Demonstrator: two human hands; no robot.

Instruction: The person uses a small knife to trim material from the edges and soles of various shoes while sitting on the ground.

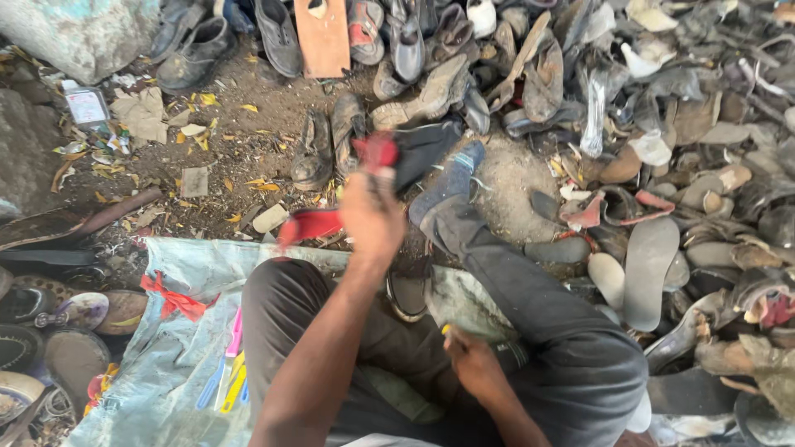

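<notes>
My left hand (pixel 373 217) is stretched out in front of me and is shut on a red and dark shoe part (pixel 383 153). A red flap (pixel 310 225) of the part hangs down to the left of that hand. My right hand (pixel 470 362) rests low by my lap and is closed round a small yellow thing (pixel 447 329), most of it hidden by the fingers. My legs in dark grey trousers (pixel 530 306) reach toward a blue shoe (pixel 454 178) on my foot.
A big heap of old shoes and loose soles (pixel 654 207) fills the right side and the top. A worn pair of shoes (pixel 331 145) stands on the dirt. I sit on a pale blue sheet (pixel 190 273) with pink, yellow and blue handled tools (pixel 230 372). More footwear (pixel 50 331) lies at the left.
</notes>
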